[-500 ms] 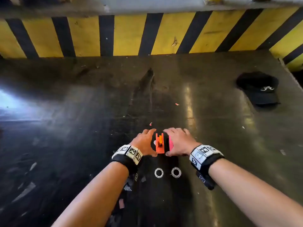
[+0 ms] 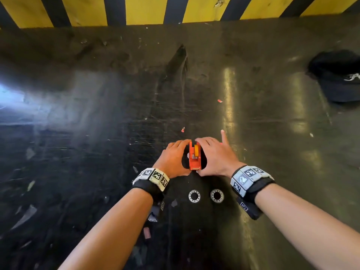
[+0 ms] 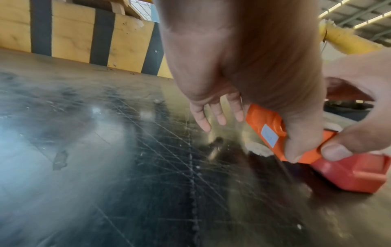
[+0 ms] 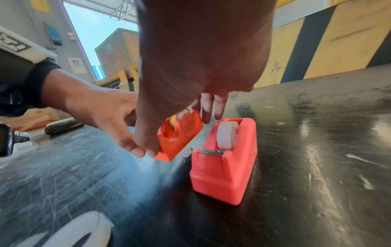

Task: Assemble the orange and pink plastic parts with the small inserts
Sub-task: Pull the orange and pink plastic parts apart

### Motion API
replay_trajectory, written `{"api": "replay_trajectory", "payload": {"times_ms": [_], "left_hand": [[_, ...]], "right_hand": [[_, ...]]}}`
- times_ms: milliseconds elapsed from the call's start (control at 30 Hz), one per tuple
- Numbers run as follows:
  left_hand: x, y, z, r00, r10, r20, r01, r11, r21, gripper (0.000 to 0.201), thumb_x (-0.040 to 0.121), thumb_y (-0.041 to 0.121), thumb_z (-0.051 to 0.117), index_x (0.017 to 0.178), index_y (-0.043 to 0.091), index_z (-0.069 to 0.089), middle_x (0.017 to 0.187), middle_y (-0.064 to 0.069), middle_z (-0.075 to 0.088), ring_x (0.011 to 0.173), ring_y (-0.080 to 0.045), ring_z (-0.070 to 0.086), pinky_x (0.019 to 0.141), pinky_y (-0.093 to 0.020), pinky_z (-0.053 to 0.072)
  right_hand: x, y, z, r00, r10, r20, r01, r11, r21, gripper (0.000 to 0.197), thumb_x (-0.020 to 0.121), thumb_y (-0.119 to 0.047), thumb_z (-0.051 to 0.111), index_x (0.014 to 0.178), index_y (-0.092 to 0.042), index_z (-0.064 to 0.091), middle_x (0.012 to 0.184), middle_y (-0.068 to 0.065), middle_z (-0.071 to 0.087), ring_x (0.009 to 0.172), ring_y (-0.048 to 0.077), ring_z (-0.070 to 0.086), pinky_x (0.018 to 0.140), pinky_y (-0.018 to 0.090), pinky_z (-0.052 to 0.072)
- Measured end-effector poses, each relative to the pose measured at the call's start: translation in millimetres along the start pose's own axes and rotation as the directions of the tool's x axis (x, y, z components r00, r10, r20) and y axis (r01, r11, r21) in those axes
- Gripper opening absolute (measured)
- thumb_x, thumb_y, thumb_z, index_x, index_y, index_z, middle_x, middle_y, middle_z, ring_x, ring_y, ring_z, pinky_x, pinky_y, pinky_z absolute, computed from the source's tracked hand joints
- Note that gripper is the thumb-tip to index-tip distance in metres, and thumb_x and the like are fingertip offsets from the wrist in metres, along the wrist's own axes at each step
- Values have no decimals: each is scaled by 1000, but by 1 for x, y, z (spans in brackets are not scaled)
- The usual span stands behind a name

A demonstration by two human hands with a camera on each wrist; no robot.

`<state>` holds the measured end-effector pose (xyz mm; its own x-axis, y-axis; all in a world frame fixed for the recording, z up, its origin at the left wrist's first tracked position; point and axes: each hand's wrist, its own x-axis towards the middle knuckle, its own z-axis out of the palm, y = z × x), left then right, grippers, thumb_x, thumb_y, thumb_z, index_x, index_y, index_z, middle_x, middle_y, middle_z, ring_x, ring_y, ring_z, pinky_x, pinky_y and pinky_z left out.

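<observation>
The orange part sits between both hands, just above the dark table, tipped to one side; I cannot tell if its low corner touches the table. The left hand pinches it, thumb at the near end and fingers at the far end. The right hand pinches the near end with its thumb too, while its other fingers are straight, and one now points out; half a second ago those fingers were curled together over the pink part. I think this means the work has moved to the orange part for now.

The orange part holds a yellow roll in its slot. The pink part stands flat on the table just beside it, apart from it, with a white roll inside; no hand holds it. The two white rings lie on the table near the wrists, not yet put in anything; I think they go in next. A black cap lies far off to the right.
</observation>
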<state>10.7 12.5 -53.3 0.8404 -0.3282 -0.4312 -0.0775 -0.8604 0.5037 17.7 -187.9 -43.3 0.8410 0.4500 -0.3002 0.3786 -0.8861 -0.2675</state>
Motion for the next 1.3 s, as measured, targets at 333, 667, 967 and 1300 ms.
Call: {"api": "replay_trajectory", "payload": {"times_ms": [333,667,967,1300], "left_hand": [[-42,5,-22,990,93,-109,-104,990,-97,110,66,42,90,156,27,28,157,1,44,142,-19,44,119,-42,38],[-70,-7,-19,994,91,-66,-102,976,-193,101,64,37,91,147,30,34,143,9,50,122,-10,56,108,-37,45],[-74,-11,-12,997,78,-3,-76,961,-264,100,70,30,90,150,30,29,139,10,51,121,-9,58,104,-34,46],[-77,-40,-3,995,-99,14,100,988,-121,102,66,37,92,150,24,35,151,2,44,128,-21,54,104,-38,50]], "right_hand": [[-39,-16,-20,993,-9,-117,61,893,446,105,66,-37,91,154,-21,35,148,-1,52,130,17,49,114,36,37],[-49,-34,-20,999,-42,-19,46,893,447,102,65,-37,91,151,-24,37,139,-5,53,113,6,42,97,23,38],[-48,-34,-15,999,-50,19,36,887,460,101,61,-41,92,146,-26,39,125,-14,49,115,9,50,97,29,50],[-60,-6,-9,997,58,46,-72,901,427,103,61,-52,88,147,-31,36,130,-11,50,123,17,54,101,40,52]]}}
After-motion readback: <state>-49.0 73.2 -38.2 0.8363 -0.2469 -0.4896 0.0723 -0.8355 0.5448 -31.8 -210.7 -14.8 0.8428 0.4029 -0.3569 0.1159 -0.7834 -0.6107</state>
